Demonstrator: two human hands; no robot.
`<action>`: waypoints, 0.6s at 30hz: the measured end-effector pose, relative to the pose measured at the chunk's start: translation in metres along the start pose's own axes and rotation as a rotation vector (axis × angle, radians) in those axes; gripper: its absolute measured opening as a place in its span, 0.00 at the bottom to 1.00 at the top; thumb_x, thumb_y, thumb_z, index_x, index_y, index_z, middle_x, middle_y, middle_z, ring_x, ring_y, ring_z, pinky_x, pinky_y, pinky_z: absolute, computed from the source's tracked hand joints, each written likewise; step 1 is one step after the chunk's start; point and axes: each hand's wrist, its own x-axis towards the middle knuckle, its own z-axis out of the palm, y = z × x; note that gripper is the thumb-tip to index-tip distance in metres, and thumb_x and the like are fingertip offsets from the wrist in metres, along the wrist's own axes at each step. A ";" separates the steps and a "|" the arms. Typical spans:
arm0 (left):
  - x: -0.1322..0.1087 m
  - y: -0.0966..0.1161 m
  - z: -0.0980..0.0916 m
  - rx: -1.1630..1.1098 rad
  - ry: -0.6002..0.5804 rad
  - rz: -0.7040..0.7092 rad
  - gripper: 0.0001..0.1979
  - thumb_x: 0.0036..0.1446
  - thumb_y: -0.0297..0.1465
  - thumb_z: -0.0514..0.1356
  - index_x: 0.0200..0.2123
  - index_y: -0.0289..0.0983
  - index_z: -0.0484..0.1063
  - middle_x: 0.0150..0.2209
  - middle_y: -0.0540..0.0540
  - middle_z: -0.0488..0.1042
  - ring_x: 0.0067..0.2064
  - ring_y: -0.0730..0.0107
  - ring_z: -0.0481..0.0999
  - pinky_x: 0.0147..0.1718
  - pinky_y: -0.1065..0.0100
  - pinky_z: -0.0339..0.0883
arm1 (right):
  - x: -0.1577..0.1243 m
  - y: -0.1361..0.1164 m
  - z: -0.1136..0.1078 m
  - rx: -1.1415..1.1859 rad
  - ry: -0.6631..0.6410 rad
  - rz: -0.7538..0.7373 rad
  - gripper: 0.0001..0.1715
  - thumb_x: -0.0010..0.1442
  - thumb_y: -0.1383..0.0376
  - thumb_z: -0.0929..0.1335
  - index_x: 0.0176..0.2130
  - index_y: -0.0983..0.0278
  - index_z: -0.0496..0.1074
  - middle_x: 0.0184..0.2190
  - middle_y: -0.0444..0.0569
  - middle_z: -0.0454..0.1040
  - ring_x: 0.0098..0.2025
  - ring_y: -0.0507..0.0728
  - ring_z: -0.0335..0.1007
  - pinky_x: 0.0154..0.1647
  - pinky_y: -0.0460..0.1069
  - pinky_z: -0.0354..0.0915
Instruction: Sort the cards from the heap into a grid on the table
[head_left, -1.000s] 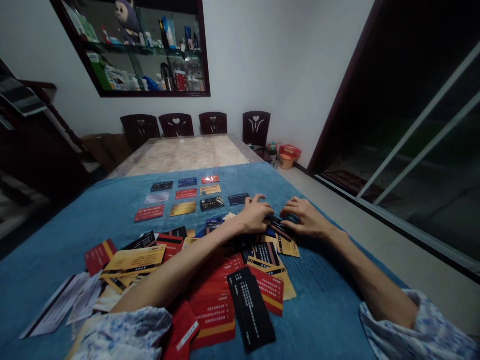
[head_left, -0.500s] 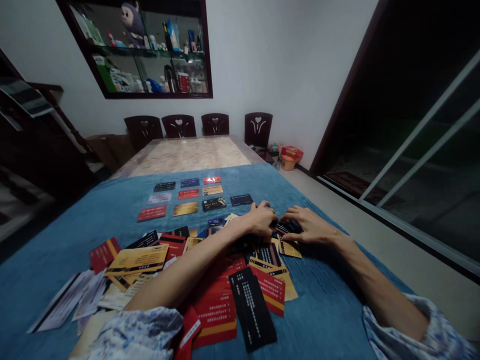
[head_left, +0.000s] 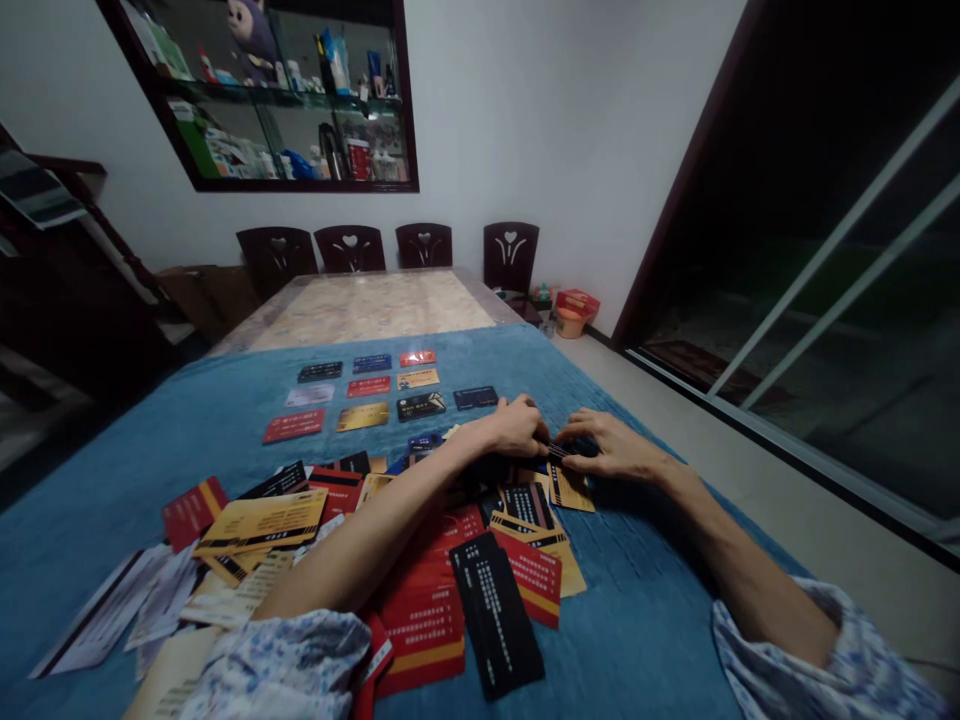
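Note:
My left hand has its fingers bent down at the left end of a dark card with pale lettering. At the card's other end, my right hand pinches it between thumb and fingers. Both hands stay low over the right side of a loose heap. Under the dark card lies a yellow card. Nearer to me are a long black card, a red card and a larger red card. My left forearm crosses the heap and hides part of it.
Rows of cards lie beyond the hands, among them a gold card and a dark blue card. More yellow, red and white cards, such as this yellow one, are heaped left. A blue cloth covers the table's near part.
The dark card between my hands has tipped and shows less of its face. My fingers have closed in on it. The whole view has shifted slightly.

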 end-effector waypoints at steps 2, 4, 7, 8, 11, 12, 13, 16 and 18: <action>0.000 -0.003 0.000 -0.050 0.024 -0.004 0.13 0.59 0.35 0.60 0.46 0.44 0.79 0.50 0.42 0.78 0.64 0.51 0.59 0.60 0.41 0.53 | -0.001 0.001 -0.002 0.063 -0.017 -0.001 0.13 0.59 0.58 0.67 0.38 0.60 0.80 0.31 0.50 0.76 0.38 0.59 0.70 0.40 0.53 0.66; 0.001 -0.007 0.000 -0.101 0.061 -0.001 0.12 0.59 0.36 0.61 0.45 0.43 0.80 0.48 0.43 0.79 0.63 0.52 0.61 0.60 0.45 0.56 | -0.001 0.001 -0.005 0.119 -0.038 0.002 0.14 0.60 0.58 0.66 0.38 0.60 0.80 0.32 0.50 0.77 0.38 0.59 0.71 0.41 0.53 0.66; 0.006 -0.014 0.003 -0.183 0.127 0.017 0.11 0.58 0.35 0.62 0.40 0.41 0.82 0.42 0.45 0.81 0.57 0.56 0.69 0.58 0.57 0.60 | -0.002 0.001 -0.010 0.162 -0.027 0.024 0.15 0.61 0.58 0.65 0.38 0.60 0.80 0.32 0.50 0.78 0.37 0.58 0.72 0.41 0.53 0.67; 0.008 -0.016 0.003 -0.215 0.141 0.024 0.10 0.58 0.35 0.62 0.39 0.40 0.83 0.40 0.45 0.81 0.54 0.58 0.71 0.57 0.61 0.62 | -0.002 0.001 -0.011 0.174 -0.019 0.037 0.16 0.61 0.57 0.65 0.37 0.60 0.80 0.32 0.50 0.78 0.37 0.58 0.72 0.41 0.53 0.67; 0.014 -0.020 0.004 -0.291 0.150 0.037 0.11 0.58 0.33 0.61 0.38 0.35 0.83 0.36 0.46 0.81 0.44 0.65 0.76 0.49 0.70 0.65 | -0.003 0.004 -0.011 0.206 0.013 0.076 0.18 0.61 0.56 0.64 0.37 0.62 0.80 0.34 0.51 0.79 0.36 0.59 0.73 0.42 0.54 0.68; 0.016 -0.021 0.005 -0.304 0.152 0.037 0.12 0.58 0.33 0.61 0.38 0.34 0.83 0.35 0.46 0.81 0.41 0.66 0.76 0.46 0.71 0.66 | -0.003 0.005 -0.010 0.214 0.028 0.085 0.19 0.61 0.56 0.64 0.37 0.62 0.80 0.34 0.52 0.79 0.36 0.59 0.73 0.42 0.54 0.69; 0.017 -0.021 0.005 -0.311 0.159 0.033 0.13 0.59 0.33 0.60 0.38 0.32 0.82 0.34 0.46 0.80 0.39 0.67 0.76 0.43 0.72 0.66 | -0.004 0.007 -0.009 0.218 0.046 0.091 0.19 0.61 0.56 0.63 0.37 0.63 0.80 0.34 0.52 0.79 0.36 0.59 0.73 0.42 0.54 0.69; 0.020 -0.020 0.006 -0.315 0.201 0.015 0.13 0.59 0.32 0.59 0.35 0.30 0.82 0.31 0.46 0.79 0.36 0.69 0.75 0.39 0.73 0.65 | -0.004 0.011 -0.006 0.222 0.097 0.102 0.19 0.62 0.56 0.63 0.36 0.61 0.80 0.34 0.52 0.79 0.35 0.59 0.73 0.41 0.54 0.69; 0.022 -0.019 0.007 -0.321 0.235 0.011 0.13 0.58 0.32 0.58 0.33 0.30 0.81 0.28 0.47 0.77 0.34 0.69 0.73 0.38 0.73 0.65 | -0.004 0.013 -0.006 0.220 0.123 0.104 0.18 0.62 0.57 0.62 0.36 0.60 0.79 0.34 0.51 0.80 0.35 0.59 0.73 0.40 0.54 0.69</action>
